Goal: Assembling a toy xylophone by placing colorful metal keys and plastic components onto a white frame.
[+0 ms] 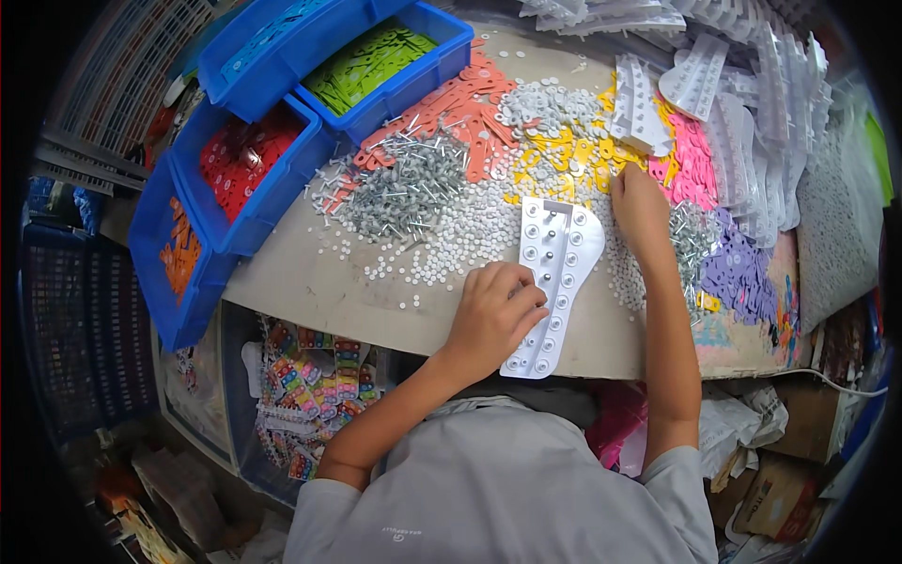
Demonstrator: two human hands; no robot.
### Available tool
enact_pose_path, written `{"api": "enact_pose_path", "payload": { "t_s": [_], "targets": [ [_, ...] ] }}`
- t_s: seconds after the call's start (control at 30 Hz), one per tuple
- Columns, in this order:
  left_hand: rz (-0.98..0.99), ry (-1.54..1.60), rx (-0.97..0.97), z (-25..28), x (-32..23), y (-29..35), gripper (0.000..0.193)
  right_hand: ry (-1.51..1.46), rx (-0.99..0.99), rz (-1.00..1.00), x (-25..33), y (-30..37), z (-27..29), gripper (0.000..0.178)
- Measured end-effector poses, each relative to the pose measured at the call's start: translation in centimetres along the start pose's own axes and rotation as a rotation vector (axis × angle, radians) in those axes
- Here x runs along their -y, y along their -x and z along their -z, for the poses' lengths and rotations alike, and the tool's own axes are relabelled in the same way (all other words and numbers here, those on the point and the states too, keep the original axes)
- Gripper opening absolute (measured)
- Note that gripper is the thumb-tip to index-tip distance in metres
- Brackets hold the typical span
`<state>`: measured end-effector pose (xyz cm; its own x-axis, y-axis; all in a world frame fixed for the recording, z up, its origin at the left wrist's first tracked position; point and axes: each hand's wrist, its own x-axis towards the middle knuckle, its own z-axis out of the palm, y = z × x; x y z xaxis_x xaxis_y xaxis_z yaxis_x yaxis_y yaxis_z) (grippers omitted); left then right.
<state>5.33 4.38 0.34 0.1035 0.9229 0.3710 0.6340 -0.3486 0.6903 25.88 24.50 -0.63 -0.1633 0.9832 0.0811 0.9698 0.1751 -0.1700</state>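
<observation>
A white plastic panel (580, 246) lies lengthwise in front of me, its far end flared to one side. Rows of round studs run down it, and several metal pins stand along its middle groove. My left hand (490, 315) rests over its left edge, fingers curled together above the groove; whatever they pinch is hidden. At the near side of a pile of yellow plastic pieces (569, 162), my right hand (641, 209) is closed, its fingertips mostly out of sight. Loose white discs (460, 240) surround the panel's far half. A heap of metal pins (409, 193) lies to its left.
Blue bins (282, 183) with red, green, blue and orange pieces stand at left. Coral pieces (479, 99) lie at the back; pink (693, 160) and purple pieces (738, 268) lie right, near stacked white panels (747, 141). A bin of multicoloured items (315, 385) sits below the table edge.
</observation>
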Motion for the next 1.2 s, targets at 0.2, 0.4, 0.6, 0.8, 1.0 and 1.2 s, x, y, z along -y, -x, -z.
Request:
{"api": "enact_pose_path", "payload": {
  "t_s": [0.2,0.4,0.6,0.8,1.0,1.2],
  "targets": [
    [-0.245,-0.127,0.063,0.5,0.0,0.5,0.015,-0.429,-0.094,0.011,2.0,5.6,4.7,0.01],
    [-0.161,-0.214,-0.041,2.4,1.5,1.3,0.014,-0.625,-0.129,0.201,3.1,11.7,7.1,0.011],
    [0.19,-0.527,-0.168,6.6,7.0,0.2,0.013,-0.78,0.077,0.214,5.1,17.0,7.1,0.02],
    [0.208,-0.457,-0.185,6.7,7.2,-0.2,0.014,-0.763,0.119,0.33,6.1,18.5,5.9,0.026],
    [0.409,0.043,-0.231,6.3,3.9,0.0,0.013,-0.714,0.146,0.427,6.5,18.4,5.7,0.022],
    [0.248,0.247,-0.093,5.6,0.5,1.6,0.011,-0.572,0.13,0.549,6.7,18.4,6.1,0.025]
  ]
}}
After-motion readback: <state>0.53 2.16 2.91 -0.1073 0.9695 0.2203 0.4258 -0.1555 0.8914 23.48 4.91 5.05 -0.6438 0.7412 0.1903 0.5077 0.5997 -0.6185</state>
